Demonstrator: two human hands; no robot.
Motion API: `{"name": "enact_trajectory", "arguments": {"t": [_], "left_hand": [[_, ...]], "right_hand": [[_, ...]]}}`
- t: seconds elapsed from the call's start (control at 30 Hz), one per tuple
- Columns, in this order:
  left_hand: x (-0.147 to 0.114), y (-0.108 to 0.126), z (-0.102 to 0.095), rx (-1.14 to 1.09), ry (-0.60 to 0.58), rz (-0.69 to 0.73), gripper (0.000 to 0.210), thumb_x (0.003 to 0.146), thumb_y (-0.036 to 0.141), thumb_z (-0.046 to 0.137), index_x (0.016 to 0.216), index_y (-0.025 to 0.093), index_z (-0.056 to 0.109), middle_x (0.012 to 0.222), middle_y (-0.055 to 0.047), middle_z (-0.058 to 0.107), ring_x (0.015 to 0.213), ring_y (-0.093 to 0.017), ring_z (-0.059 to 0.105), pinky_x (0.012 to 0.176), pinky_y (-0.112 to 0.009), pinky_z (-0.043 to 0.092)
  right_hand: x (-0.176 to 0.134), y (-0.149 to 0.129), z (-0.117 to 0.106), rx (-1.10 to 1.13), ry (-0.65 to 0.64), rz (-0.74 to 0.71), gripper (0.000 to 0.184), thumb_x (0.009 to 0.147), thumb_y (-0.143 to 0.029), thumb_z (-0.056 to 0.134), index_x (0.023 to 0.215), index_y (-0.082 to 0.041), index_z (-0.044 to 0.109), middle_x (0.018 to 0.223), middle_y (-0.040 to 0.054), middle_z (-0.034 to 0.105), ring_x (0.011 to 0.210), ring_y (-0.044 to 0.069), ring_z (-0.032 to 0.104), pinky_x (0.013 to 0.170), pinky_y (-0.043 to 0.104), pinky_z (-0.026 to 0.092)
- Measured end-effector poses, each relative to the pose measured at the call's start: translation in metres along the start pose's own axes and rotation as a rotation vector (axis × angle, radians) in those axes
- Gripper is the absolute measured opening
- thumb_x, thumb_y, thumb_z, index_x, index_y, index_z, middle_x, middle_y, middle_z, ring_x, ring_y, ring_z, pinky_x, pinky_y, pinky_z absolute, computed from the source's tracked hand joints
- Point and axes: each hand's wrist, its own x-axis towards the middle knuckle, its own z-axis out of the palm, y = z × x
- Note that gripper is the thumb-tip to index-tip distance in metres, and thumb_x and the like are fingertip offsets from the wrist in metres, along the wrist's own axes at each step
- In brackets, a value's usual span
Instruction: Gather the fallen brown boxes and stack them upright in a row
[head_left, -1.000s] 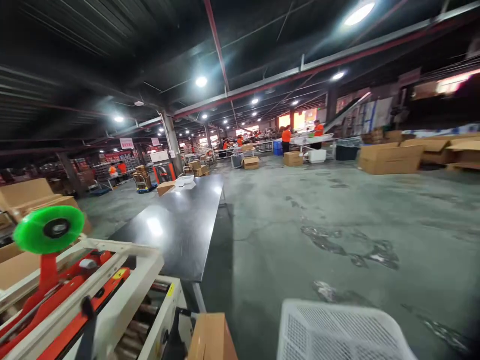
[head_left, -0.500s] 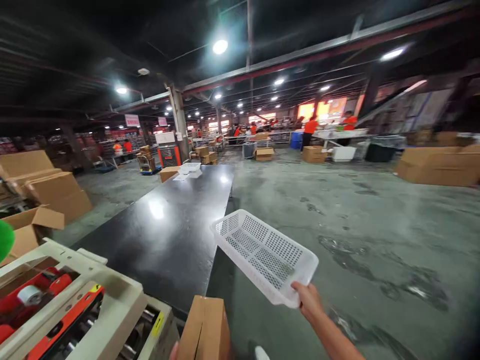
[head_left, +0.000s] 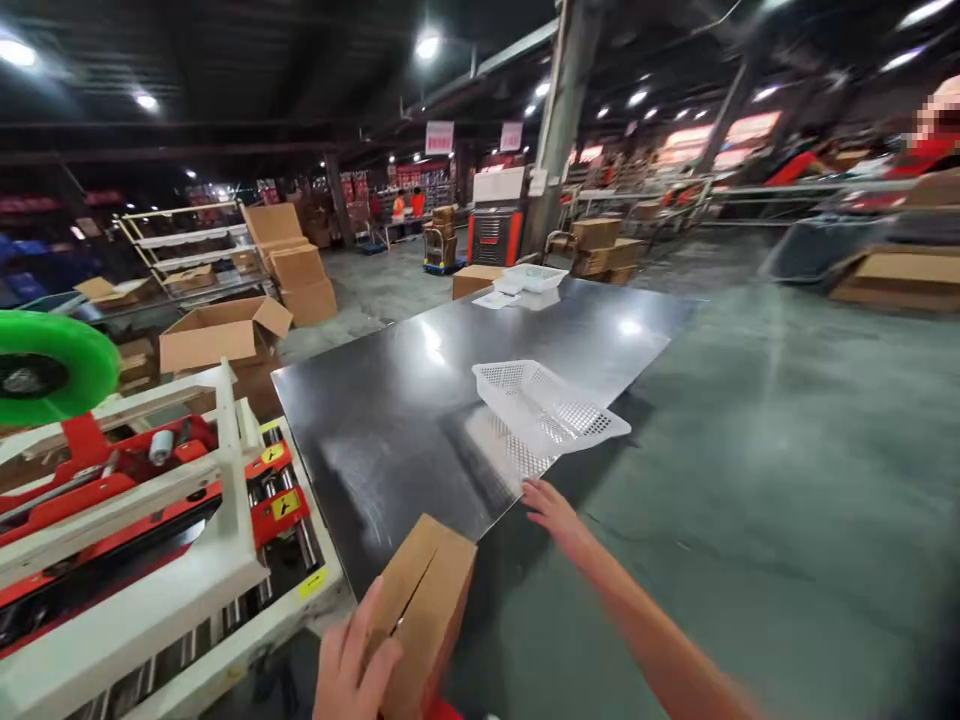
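Observation:
A brown cardboard box (head_left: 431, 590) stands at the near edge of the black table, its top flaps meeting along a narrow gap. My left hand (head_left: 354, 655) grips it from the left, fingers against its side and top. My right hand (head_left: 551, 512) is open beside the table's right edge, fingers stretched out and holding nothing. Just beyond those fingers is a white perforated plastic basket (head_left: 536, 405), tilted, its right end sticking out past the edge. Whether the basket fully rests on the tabletop I cannot tell.
A roller machine with a green tape roll (head_left: 94, 365) stands at left. The shiny black table (head_left: 360, 430) carries another white basket (head_left: 536, 278) at its far end. Open cartons (head_left: 214, 335) lie behind the machine. A red tool cabinet (head_left: 495, 238) and a pillar stand farther back.
My right hand has let go of the white basket, which moved from over the floor to the table's right side. My view turned left, and more of my left hand shows on the box.

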Motion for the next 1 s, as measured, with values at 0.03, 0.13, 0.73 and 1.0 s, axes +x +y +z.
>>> {"name": "enact_trajectory", "arguments": {"t": [0.03,0.13,0.73,1.0], "left_hand": [[0.007,0.000,0.010,-0.025,-0.034,0.052,0.021,0.081,0.023,0.061,0.100,0.017,0.057,0.153,-0.029,0.037,0.117,-0.036,0.056,0.088,-0.054,0.053],[0.026,-0.011,0.046,-0.075,-0.195,0.167,0.039,0.066,0.022,0.065,0.104,0.019,0.057,0.158,-0.024,0.036,0.129,-0.040,0.052,0.100,-0.064,0.049],[0.101,-0.090,0.116,-0.112,-0.886,-0.621,0.120,0.064,0.038,0.080,0.158,0.000,0.015,0.161,-0.025,0.027,0.151,-0.039,0.024,0.128,-0.052,0.024],[0.105,-0.056,0.109,-0.008,-0.807,-0.712,0.105,0.059,0.039,0.085,0.147,0.006,0.037,0.143,-0.023,0.049,0.134,-0.043,0.045,0.117,-0.061,0.038]], "right_hand": [[0.000,0.000,0.012,0.009,-0.144,0.003,0.068,0.070,-0.068,0.071,0.119,-0.021,0.069,0.136,0.0168,0.063,0.129,0.034,0.058,0.102,0.047,0.052],[0.003,0.001,0.044,-0.007,-0.492,-0.090,0.073,0.071,-0.072,0.074,0.127,-0.025,0.069,0.136,0.0113,0.065,0.126,0.031,0.061,0.103,0.047,0.052],[0.055,-0.018,0.071,-1.221,-0.760,-0.824,0.077,0.066,-0.037,0.087,0.133,-0.014,0.057,0.161,0.0244,0.034,0.151,0.044,0.027,0.118,0.066,0.029],[0.093,-0.009,0.073,-1.098,-1.033,-0.998,0.107,0.068,-0.046,0.078,0.153,0.004,0.036,0.141,0.0335,0.048,0.131,0.047,0.043,0.114,0.067,0.032]]}}
